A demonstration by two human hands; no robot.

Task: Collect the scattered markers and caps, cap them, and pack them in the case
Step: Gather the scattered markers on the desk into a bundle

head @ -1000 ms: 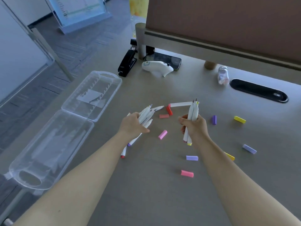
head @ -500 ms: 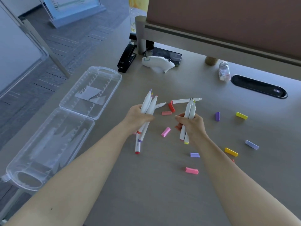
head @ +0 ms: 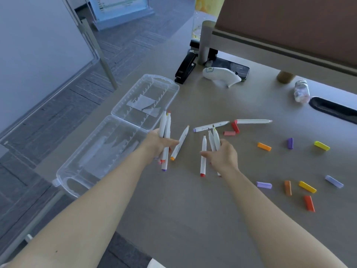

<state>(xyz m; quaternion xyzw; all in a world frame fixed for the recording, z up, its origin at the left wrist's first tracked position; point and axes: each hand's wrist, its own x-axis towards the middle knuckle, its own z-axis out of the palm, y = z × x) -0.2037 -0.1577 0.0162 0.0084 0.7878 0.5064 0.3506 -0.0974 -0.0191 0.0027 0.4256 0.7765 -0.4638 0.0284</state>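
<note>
My left hand (head: 158,141) keeps its grip clamped on a bunch of white markers (head: 165,130), tips up, now carried left until they stand just in front of the open clear case (head: 123,132) at the table's (head: 193,219) left edge. One orange-ended marker (head: 179,144) slants beside my fingers; I cannot tell whether I hold it. My right hand (head: 222,156) has dropped lower than half a second ago, its grip still closed round two markers (head: 214,139), while a red-ended marker (head: 203,156) stands at my thumb. Two more markers (head: 211,126) lie on the table beyond my hands. Loose caps (head: 264,147) in orange, purple, yellow and red lie scattered to the right, untouched.
</note>
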